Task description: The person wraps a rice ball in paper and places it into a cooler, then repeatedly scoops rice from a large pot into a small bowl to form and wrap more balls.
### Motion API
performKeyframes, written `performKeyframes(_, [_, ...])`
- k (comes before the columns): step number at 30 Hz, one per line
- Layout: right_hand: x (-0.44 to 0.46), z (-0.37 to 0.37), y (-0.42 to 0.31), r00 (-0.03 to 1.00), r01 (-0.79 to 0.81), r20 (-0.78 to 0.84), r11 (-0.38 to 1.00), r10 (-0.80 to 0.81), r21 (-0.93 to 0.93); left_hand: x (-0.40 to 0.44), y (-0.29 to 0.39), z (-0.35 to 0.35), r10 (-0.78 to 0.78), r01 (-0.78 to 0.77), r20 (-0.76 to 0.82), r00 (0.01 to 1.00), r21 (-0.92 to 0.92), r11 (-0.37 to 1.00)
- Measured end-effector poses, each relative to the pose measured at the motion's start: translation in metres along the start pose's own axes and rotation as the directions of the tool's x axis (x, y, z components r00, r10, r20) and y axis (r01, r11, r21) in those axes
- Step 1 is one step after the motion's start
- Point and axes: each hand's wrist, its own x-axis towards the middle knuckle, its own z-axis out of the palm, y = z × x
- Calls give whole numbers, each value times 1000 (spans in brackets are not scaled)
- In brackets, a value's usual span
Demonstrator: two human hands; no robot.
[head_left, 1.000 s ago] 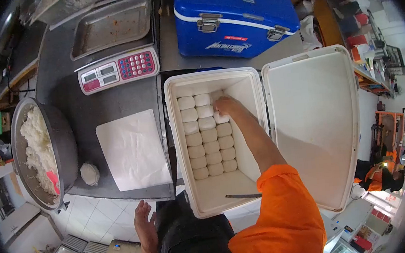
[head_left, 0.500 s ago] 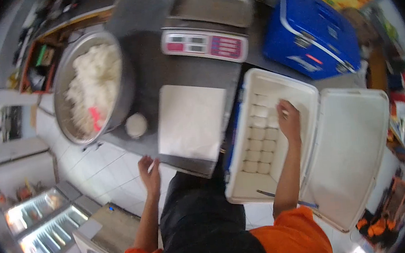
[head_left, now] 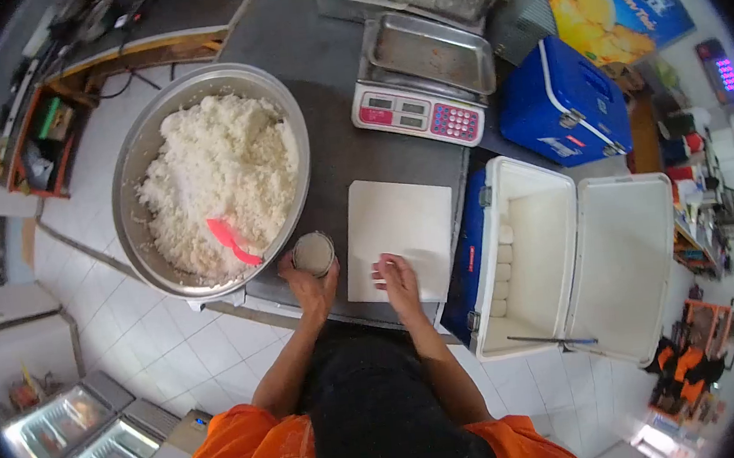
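Note:
My left hand is wrapped round a small round cup on the dark table, its fingers along the side; what fills the cup looks pale. To the left stands a large metal basin heaped with white rice. A pink rice paddle lies on the rice near the front rim. My right hand hovers over or touches the near part of a white paper stack, fingers loosely bent and apart, with nothing visible in them.
An open cooler box at the right holds several white rounded portions, its lid folded outward. Behind the paper sit a digital scale with a metal tray and a closed blue cooler. A thin dark stick crosses the cooler's near rim.
My right hand has left the open cooler and moved left to the paper stack. My left hand has gone from the table's front edge to the cup. The view has shifted.

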Motion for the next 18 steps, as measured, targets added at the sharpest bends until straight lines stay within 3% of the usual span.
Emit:
performKeyframes(1, [2,10,5,990,-140,46,983,136,115,-6,5,-4,87,-81,29,996,-148,986])
performKeyframes(2, [2,13,9,991,-131,5,984,131,118,-11,11,-6,174,-152,48,984,-298,942])
performKeyframes(3, [3,17,2,948,-315,168,860,269,401,-14,22,-9,185,-151,77,980,-321,935])
performKeyframes(4, [2,16,-3,872,-488,365,627,325,607,-18,35,-11,326,-274,145,934,-290,917])
performKeyframes(6, [2,5,-4,923,-385,278,668,266,637,-19,51,-7,584,-571,280,762,-135,810])
performKeyframes(8, [2,-13,-10,980,-198,117,723,161,662,-22,64,-8,585,-536,317,747,-232,811])
performKeyframes(9, [1,-21,-18,981,-196,118,727,157,658,-23,67,-11,576,-490,355,736,-308,815])
performKeyframes(10, [2,-27,-25,996,55,-88,952,-29,302,-23,65,-11,621,-550,341,706,-288,784])
performKeyframes(11, [3,-28,-29,940,257,-194,956,-281,-141,-26,60,-15,619,-551,337,709,-283,785])
performKeyframes(12, [-2,-18,-41,876,358,-251,904,-412,-232,-27,55,-19,611,-575,371,699,-216,789])
performKeyframes(13, [9,-21,-33,878,363,-242,903,-414,-229,-29,50,-24,600,-598,407,689,-148,788])
performKeyframes(14, [23,-29,-14,819,372,-130,690,-559,-620,-33,40,-29,596,-597,405,693,-141,790])
performKeyframes(15, [31,-36,3,768,323,37,336,-640,-885,-38,29,-34,585,-588,419,695,-137,797])
performKeyframes(18, [32,-36,-7,688,380,-29,395,-725,-836,-44,15,-56,527,-536,407,747,-102,838])
